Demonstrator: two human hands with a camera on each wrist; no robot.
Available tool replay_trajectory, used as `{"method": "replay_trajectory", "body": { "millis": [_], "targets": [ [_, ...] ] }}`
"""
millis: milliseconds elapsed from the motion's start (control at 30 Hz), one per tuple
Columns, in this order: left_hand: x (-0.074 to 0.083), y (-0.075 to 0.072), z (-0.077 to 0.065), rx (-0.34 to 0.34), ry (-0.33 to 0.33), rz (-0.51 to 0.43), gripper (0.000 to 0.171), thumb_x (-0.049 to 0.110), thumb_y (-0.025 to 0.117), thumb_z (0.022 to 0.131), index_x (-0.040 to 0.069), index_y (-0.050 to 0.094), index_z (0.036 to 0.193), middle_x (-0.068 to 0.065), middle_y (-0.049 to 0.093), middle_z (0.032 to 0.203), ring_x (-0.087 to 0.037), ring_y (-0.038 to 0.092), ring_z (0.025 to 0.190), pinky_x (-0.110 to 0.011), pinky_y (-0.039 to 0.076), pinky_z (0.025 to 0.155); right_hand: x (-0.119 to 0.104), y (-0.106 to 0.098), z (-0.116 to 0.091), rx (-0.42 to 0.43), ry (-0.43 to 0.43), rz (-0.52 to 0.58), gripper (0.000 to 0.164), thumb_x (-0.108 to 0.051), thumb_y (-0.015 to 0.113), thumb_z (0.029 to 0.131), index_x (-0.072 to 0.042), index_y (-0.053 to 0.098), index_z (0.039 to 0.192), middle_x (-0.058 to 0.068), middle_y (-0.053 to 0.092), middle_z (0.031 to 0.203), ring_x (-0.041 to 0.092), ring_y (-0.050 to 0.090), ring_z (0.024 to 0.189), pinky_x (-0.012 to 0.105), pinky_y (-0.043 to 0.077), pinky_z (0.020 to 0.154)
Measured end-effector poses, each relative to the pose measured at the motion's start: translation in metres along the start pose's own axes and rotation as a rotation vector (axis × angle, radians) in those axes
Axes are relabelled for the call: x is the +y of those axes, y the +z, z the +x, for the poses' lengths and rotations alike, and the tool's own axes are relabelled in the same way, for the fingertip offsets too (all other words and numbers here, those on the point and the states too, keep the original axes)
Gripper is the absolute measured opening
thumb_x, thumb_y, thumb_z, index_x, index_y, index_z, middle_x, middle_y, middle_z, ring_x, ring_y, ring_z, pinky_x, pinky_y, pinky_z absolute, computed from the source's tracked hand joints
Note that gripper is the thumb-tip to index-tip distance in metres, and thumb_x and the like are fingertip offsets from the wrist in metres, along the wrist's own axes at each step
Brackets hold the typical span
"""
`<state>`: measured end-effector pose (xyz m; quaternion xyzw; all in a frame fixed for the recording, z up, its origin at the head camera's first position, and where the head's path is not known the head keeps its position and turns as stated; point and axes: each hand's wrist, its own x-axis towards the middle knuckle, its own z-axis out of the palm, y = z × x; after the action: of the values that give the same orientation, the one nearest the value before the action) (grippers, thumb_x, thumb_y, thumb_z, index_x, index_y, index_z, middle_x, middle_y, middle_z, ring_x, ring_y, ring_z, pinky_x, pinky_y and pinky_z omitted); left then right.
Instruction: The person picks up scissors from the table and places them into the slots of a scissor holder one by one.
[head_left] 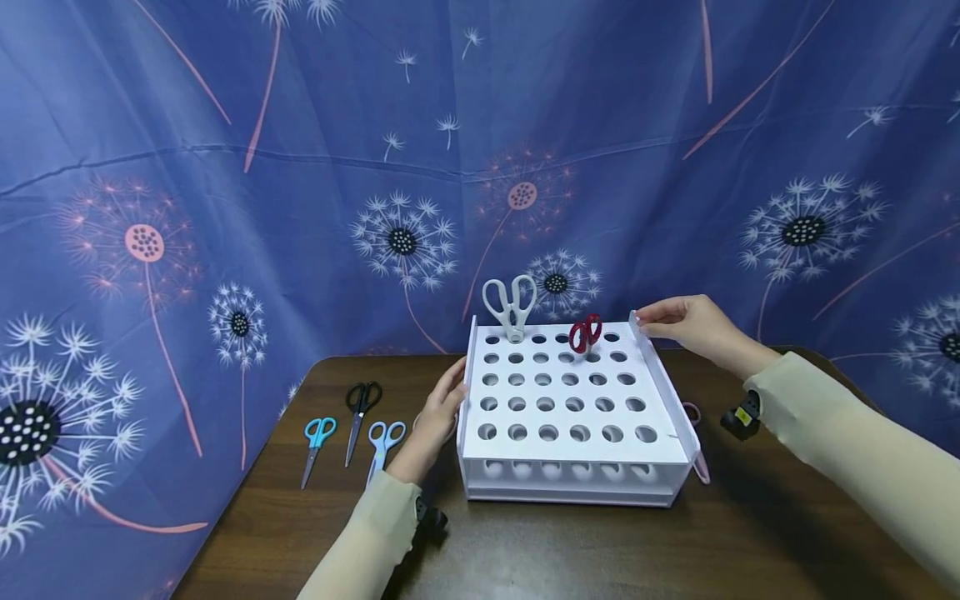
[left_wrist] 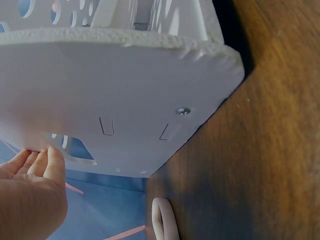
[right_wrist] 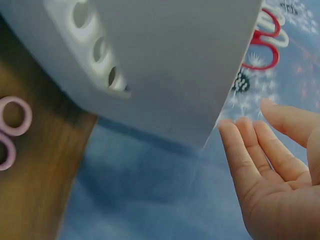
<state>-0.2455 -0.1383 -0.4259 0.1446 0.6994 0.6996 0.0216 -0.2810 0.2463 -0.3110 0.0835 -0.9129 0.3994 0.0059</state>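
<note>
Blue dandelion-print cloth backdrop [head_left: 465, 125], brown wooden table [head_left: 562, 550]

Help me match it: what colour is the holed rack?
The holed rack is white, best shown in the head view.

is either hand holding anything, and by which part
No clear grip shows: the left hand touches the white rack at its left side panel; the right hand is at its far right corner, pinch unclear.

The white box-shaped rack [head_left: 558, 392] holds white scissors [head_left: 516, 317] and red-handled scissors [head_left: 584, 337], with black-handled scissors [head_left: 359, 413] left, pink scissors [head_left: 702, 469] right.
</note>
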Motion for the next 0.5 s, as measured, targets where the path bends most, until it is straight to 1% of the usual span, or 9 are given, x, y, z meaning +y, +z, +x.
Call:
{"method": "replay_trajectory", "body": {
  "millis": [67, 100, 133, 200, 233, 333, 400, 500],
  "targets": [
    [0.000, 0.000, 0.000, 0.004, -0.002, 0.006, 0.054, 0.023, 0.042, 0.102, 0.011, 0.028, 0.153, -0.015, 0.032, 0.155, -0.028, 0.042, 0.132, -0.023, 0.044, 0.095, 0.008, -0.004, -0.003, 0.006, 0.015, 0.002, 0.050, -0.035, 0.065, 0.092, 0.000, 0.060, 0.128, 0.023, 0.059, 0.131, 0.037, 0.055, 0.120, 0.055, 0.043, 0.102],
    [0.001, 0.000, 0.000, 0.004, -0.001, 0.006, 0.054, 0.022, 0.042, 0.102, 0.011, 0.028, 0.153, -0.015, 0.032, 0.155, -0.029, 0.042, 0.132, -0.023, 0.044, 0.095, 0.012, -0.006, -0.005, 0.006, 0.022, 0.001, 0.051, -0.036, 0.065, 0.093, -0.001, 0.060, 0.129, 0.022, 0.059, 0.132, 0.036, 0.056, 0.120, 0.054, 0.043, 0.101],
    [0.001, 0.000, 0.000, 0.005, -0.001, 0.010, 0.054, 0.023, 0.042, 0.102, 0.011, 0.028, 0.153, -0.016, 0.032, 0.155, -0.029, 0.042, 0.133, -0.024, 0.044, 0.095, 0.016, -0.008, -0.006, 0.008, 0.029, -0.002, 0.050, -0.036, 0.065, 0.093, -0.001, 0.060, 0.129, 0.022, 0.059, 0.131, 0.032, 0.058, 0.117, 0.052, 0.045, 0.099],
    [0.001, 0.000, -0.001, 0.008, -0.008, 0.011, 0.053, 0.022, 0.042, 0.103, 0.012, 0.028, 0.153, -0.014, 0.032, 0.155, -0.029, 0.042, 0.133, -0.025, 0.044, 0.096, 0.023, -0.011, -0.009, 0.007, 0.034, 0.000, 0.050, -0.035, 0.065, 0.093, -0.001, 0.060, 0.129, 0.020, 0.061, 0.130, 0.022, 0.064, 0.109, 0.042, 0.051, 0.093],
    [0.001, 0.000, -0.001, 0.009, -0.010, 0.015, 0.053, 0.022, 0.042, 0.103, 0.012, 0.028, 0.153, -0.014, 0.032, 0.156, -0.029, 0.041, 0.134, -0.026, 0.044, 0.097, 0.027, -0.012, -0.010, 0.006, 0.040, -0.001, 0.050, -0.036, 0.065, 0.093, -0.002, 0.060, 0.129, 0.018, 0.062, 0.129, 0.014, 0.066, 0.103, 0.035, 0.053, 0.089],
    [0.003, 0.000, -0.002, 0.018, -0.025, 0.027, 0.052, 0.023, 0.042, 0.103, 0.016, 0.029, 0.153, -0.011, 0.033, 0.156, -0.028, 0.040, 0.136, -0.030, 0.040, 0.103, 0.036, -0.015, -0.014, 0.005, 0.049, 0.027, 0.055, -0.039, 0.067, 0.090, -0.001, 0.060, 0.129, 0.014, 0.066, 0.124, -0.004, 0.065, 0.088, 0.019, 0.052, 0.077],
    [0.003, 0.001, -0.002, 0.022, -0.033, 0.033, 0.051, 0.023, 0.042, 0.103, 0.018, 0.030, 0.152, -0.009, 0.033, 0.156, -0.027, 0.039, 0.138, -0.034, 0.038, 0.107, 0.041, -0.016, -0.016, 0.008, 0.057, 0.036, 0.058, -0.041, 0.068, 0.089, 0.000, 0.060, 0.129, 0.012, 0.067, 0.122, -0.009, 0.062, 0.084, 0.014, 0.050, 0.074],
    [0.003, 0.001, -0.002, 0.019, -0.032, 0.035, 0.051, 0.024, 0.041, 0.103, 0.018, 0.030, 0.153, -0.009, 0.032, 0.157, -0.028, 0.037, 0.139, -0.038, 0.035, 0.109, 0.047, -0.017, -0.019, 0.021, 0.066, 0.036, 0.062, -0.045, 0.069, 0.087, 0.000, 0.060, 0.129, 0.012, 0.068, 0.121, -0.011, 0.060, 0.083, 0.013, 0.049, 0.073]
  ]
}}
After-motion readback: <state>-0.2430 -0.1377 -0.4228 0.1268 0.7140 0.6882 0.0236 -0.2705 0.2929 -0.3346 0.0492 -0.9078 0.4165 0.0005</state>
